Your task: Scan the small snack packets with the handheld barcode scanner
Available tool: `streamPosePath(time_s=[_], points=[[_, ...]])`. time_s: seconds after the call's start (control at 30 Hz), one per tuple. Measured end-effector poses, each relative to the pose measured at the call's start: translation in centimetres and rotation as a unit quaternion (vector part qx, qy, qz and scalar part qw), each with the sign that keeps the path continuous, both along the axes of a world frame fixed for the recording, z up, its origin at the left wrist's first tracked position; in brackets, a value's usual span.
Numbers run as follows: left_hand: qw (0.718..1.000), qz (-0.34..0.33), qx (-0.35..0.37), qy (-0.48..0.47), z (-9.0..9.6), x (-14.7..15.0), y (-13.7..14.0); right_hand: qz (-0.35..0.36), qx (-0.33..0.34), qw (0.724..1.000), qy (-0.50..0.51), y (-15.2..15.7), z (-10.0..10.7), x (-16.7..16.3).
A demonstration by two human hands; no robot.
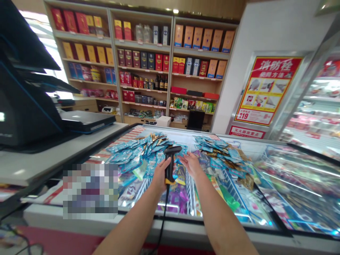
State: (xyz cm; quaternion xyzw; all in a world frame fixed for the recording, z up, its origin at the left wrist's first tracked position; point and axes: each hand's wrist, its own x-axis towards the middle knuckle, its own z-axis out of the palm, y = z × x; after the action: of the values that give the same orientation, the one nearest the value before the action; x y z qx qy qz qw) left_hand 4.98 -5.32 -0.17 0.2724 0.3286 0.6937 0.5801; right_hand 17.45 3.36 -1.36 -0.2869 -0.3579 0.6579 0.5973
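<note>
My left hand [159, 176] is wrapped round the handle of a black and yellow barcode scanner [169, 166], its cord hanging down toward me. Just right of the scanner's head is a small blue packet [183, 150], with the fingers of my right hand [191, 165] closed at its edge. A big heap of blue and gold packets [132, 152] spreads over the glass top to the left. To the right lies a second heap of the same packets [225, 156]. Both hands are above the glass of a chest freezer [183, 216].
Bagged goods in white wire baskets [190, 193] show through the glass. On the left counter stand a dark checkout terminal [26, 95] and a flat scale [89, 119]. Shelves of boxed bottles [143, 62] line the back wall. A red and yellow sign [268, 90] hangs at right.
</note>
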Motion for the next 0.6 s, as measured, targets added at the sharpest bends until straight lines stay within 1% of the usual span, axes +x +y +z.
streamPosePath(time_s=[0.07, 0.1, 0.13, 0.17, 0.2, 0.27, 0.33, 0.37, 0.4, 0.43, 0.5, 0.53, 0.57, 0.6], points=[[1.0, 0.005, 0.001, -0.009, 0.1, 0.1, -0.1, 0.076, 0.024, 0.997, -0.017, -0.8, 0.2, -0.9], [1.0, 0.008, 0.0, -0.016, 0.3, 0.2, -0.1, 0.1, 0.035, 0.994, -0.028, -1.2, 0.1, -1.4], [1.0, 0.008, -0.002, -0.024, 0.4, 0.2, -0.2, 0.111, 0.044, 0.992, -0.041, -1.4, 0.0, -1.8], [0.999, 0.007, -0.006, -0.036, 0.5, 0.3, -0.2, 0.105, 0.047, 0.992, -0.055, -1.4, -0.1, -2.2], [0.999, 0.006, -0.013, -0.048, 0.6, 0.3, -0.3, 0.082, 0.042, 0.993, -0.073, -1.4, -0.3, -2.4], [0.997, 0.009, -0.023, -0.068, 0.6, 0.3, -0.2, 0.0, 0.027, 0.991, -0.128, -1.1, -0.4, -2.5], [0.996, 0.025, -0.019, -0.077, 0.4, 0.3, -0.1, -0.073, 0.022, 0.978, -0.192, -0.9, -0.2, -2.3], [0.996, 0.038, -0.011, -0.079, 0.2, 0.2, 0.1, -0.088, 0.025, 0.973, -0.213, -1.0, 0.1, -2.2], [0.996, 0.048, -0.002, -0.077, 0.0, 0.2, 0.2, -0.08, 0.029, 0.972, -0.221, -1.2, 0.4, -2.1], [0.996, 0.055, 0.007, -0.069, -0.3, 0.3, 0.4, -0.051, 0.03, 0.975, -0.216, -1.7, 0.8, -2.1], [0.998, 0.06, 0.019, -0.026, -0.9, 0.4, 0.9, 0.031, 0.029, 0.982, -0.185, -3.1, 1.4, -2.5], [0.998, 0.063, 0.026, 0.013, -1.2, 0.6, 1.1, 0.061, 0.031, 0.983, -0.168, -3.8, 1.6, -2.8], [0.995, 0.067, 0.035, 0.065, -1.5, 0.7, 1.2, 0.076, 0.035, 0.985, -0.153, -4.6, 1.7, -3.0], [0.988, 0.074, 0.049, 0.129, -1.8, 0.8, 1.3, 0.076, 0.038, 0.986, -0.142, -5.3, 1.7, -3.2]])
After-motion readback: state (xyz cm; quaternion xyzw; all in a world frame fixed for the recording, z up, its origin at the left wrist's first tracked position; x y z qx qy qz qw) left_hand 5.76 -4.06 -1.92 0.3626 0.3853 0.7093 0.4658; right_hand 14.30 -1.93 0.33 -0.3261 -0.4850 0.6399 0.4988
